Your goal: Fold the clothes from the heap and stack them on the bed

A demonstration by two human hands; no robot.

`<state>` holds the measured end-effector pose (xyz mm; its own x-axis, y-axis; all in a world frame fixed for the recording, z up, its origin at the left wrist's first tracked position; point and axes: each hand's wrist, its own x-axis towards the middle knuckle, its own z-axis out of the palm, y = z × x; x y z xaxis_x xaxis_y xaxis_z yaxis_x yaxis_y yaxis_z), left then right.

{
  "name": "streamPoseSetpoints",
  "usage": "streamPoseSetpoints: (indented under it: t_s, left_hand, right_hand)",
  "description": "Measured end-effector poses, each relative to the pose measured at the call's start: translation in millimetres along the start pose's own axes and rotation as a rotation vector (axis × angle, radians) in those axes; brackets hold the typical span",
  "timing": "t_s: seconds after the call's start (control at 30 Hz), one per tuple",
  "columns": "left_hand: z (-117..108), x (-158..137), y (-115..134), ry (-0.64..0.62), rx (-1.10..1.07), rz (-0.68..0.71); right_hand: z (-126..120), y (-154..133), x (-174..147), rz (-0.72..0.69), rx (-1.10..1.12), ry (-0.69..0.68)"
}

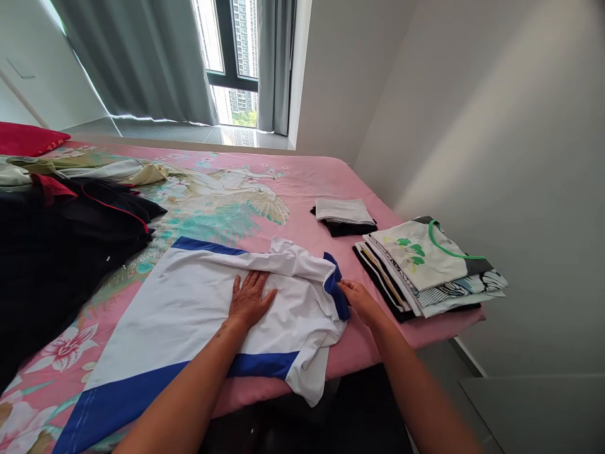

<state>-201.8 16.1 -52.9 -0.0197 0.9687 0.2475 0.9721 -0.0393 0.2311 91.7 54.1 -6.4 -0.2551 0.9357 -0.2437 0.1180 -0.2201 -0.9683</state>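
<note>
A white polo shirt [198, 302] with blue side panels and a blue collar [336, 287] lies spread on the bed, its collar end toward the right. My left hand [249, 299] rests flat on the middle of the shirt, fingers spread. At the collar, my right hand [359, 299] pinches the blue edge between thumb and fingers. The shirt's far side is turned inward in a long fold. Its near sleeve [309, 372] hangs crumpled over the bed's edge.
A stack of folded shirts [425, 268] sits at the bed's right corner, beside a smaller folded pile [344, 216]. Dark clothes [61, 246] heap up on the left. A red cushion-like item [31, 139] lies behind them. The pink floral bedsheet [312, 173] covers the bed; a wall stands right.
</note>
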Motion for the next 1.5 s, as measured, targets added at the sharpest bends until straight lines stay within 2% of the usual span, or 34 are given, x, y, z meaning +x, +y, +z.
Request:
streamPoseSetpoints:
  t_s: [0.1,0.2,0.27,0.3,0.37,0.5,0.57,0.6,0.73,0.8,0.9,0.97,1.07,1.17,1.33,1.5]
  left_hand:
    - [0.1,-0.2,-0.2,-0.003,0.003,0.005]
    - [1.3,-0.5,-1.4,-0.003,0.007,0.004]
    - [2.3,-0.6,-2.3,0.001,0.010,0.001]
    - [2.7,-0.7,-2.7,0.002,0.009,0.000]
    - [2.8,-0.7,-3.0,0.003,0.005,0.004]
    - [1.5,-0.7,-2.2,0.008,-0.007,0.009]
    - [1.3,-0.7,-1.7,0.009,-0.012,0.006]
    - [1.3,-0.7,-1.5,0.008,-0.013,0.004]
    - [1.7,-0.7,-1.0,0.009,-0.012,0.003]
    - [1.1,-0.5,-0.6,0.010,-0.011,0.002]
    - [-0.6,-0.3,0.2,0.002,-0.010,0.003]
    - [-1.4,-0.3,0.7,-0.002,-0.008,0.001]
    - [-1.0,-0.3,0.6,-0.001,-0.010,0.001]
    - [0.2,-0.1,0.1,0.002,-0.010,0.004]
    - [-1.0,0.4,1.2,-0.005,0.002,-0.005]
    - [-2.6,-0.1,2.1,0.004,0.014,-0.001]
  right_hand:
    - [5.5,-1.7,4.0,-0.177,-0.030,0.126]
    - [5.0,-4.0,10.8,-0.375,-0.234,0.415]
    - [1.6,-2.7,14.2,-0.420,-0.297,0.538]
    - [-0.3,-1.1,15.0,-0.405,-0.275,0.547]
    - [-3.6,3.0,14.2,-0.314,-0.158,0.463]
    - [-6.4,6.1,3.1,-0.063,0.048,0.124]
    - [-6.4,3.3,-2.8,0.018,0.080,0.054]
    - [-6.0,1.2,-4.7,0.024,0.097,0.063]
    - [0.4,-9.2,-3.9,-0.136,0.164,0.221]
    - [5.6,-15.6,-1.5,-0.216,0.159,0.258]
    - [9.9,-25.7,-0.8,-0.269,0.164,0.191]
    - [7.9,-30.0,-3.1,-0.239,0.145,0.138]
    - [0.3,-28.6,-8.8,-0.155,-0.005,0.062]
    - [-3.3,-20.6,-13.8,-0.153,-0.120,0.030]
    - [9.8,-17.0,-15.8,-0.289,-0.028,0.075]
    - [11.7,-30.0,-17.7,-0.310,0.056,-0.094]
